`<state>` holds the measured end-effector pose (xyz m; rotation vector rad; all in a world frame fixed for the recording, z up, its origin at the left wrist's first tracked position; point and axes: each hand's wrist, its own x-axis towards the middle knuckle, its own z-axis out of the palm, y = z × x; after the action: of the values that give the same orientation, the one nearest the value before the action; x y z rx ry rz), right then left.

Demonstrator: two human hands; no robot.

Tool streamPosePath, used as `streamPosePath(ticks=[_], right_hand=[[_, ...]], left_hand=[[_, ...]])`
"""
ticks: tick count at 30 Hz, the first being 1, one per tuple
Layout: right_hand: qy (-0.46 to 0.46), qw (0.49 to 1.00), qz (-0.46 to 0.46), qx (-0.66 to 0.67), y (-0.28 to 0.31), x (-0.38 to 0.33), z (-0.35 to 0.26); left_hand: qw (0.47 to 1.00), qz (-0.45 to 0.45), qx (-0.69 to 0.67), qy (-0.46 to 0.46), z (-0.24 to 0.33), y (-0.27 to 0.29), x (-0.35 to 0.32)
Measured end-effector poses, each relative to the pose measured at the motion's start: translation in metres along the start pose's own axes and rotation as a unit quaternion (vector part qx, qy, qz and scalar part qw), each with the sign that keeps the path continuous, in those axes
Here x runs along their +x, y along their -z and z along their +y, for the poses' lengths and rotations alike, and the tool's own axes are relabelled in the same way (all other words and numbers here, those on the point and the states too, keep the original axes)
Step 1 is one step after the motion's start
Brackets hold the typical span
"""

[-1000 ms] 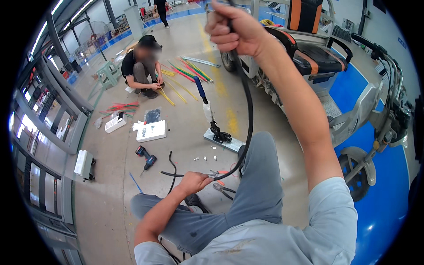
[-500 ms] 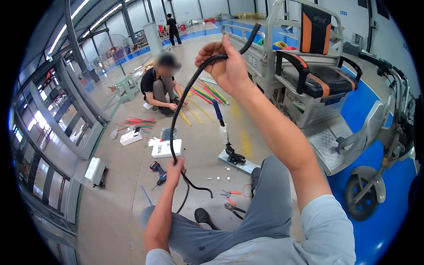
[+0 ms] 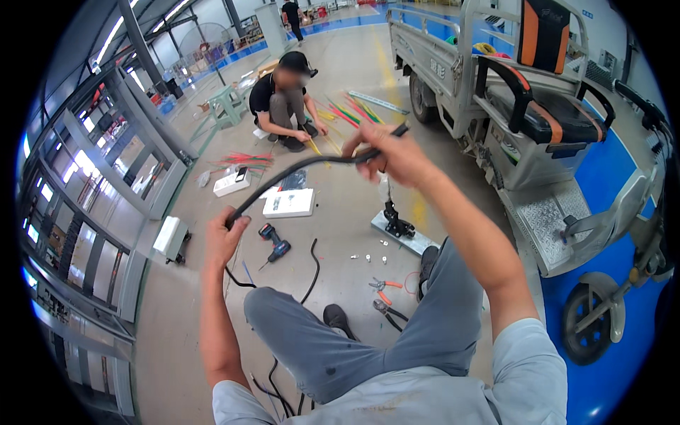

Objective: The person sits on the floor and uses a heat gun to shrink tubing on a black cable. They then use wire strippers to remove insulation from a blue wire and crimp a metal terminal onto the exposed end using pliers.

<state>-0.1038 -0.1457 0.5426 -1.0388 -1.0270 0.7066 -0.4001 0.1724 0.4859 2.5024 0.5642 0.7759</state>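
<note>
Both hands, left hand (image 3: pixel 225 237) and right hand (image 3: pixel 393 152), are clenched around the black cable (image 3: pixel 297 168); best to keep it taut and feed evenly, clear of the knees.

Drill (image 3: pixel 275 243) left of pliers (image 3: pixel 384 285).

A black cable (image 3: pixel 297 168) runs between both hands. Below the left hand (image 3: pixel 224 237) lies a blue-and-black drill (image 3: pixel 273 245); below the right hand (image 3: pixel 394 156), orange-handled pliers (image 3: pixel 383 285) on the grey floor (image 3: pixel 177 312).
</note>
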Motion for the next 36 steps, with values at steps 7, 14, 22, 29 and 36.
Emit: streamPosePath(ticks=[7,14,22,29,36], right_hand=[[-0.192,0.969,-0.049,0.145,-0.032,-0.046,0.123],[-0.184,0.975,-0.124,0.017,-0.086,-0.081,0.155],[-0.219,0.969,-0.092,-0.063,-0.088,-0.078,0.183],[-0.224,0.951,-0.181,-0.113,-0.047,-0.041,0.173],[-0.396,0.902,0.036,-0.171,0.061,-0.063,0.332]], left_hand=[[0.976,-0.128,0.129,0.121,0.018,0.052,-0.088],[0.951,-0.235,0.065,0.191,0.029,-0.012,-0.134],[0.989,-0.089,0.063,0.102,0.046,-0.08,-0.128],[0.972,-0.048,0.124,-0.194,0.076,-0.147,-0.085],[0.981,0.012,0.152,-0.117,0.05,-0.195,-0.029]])
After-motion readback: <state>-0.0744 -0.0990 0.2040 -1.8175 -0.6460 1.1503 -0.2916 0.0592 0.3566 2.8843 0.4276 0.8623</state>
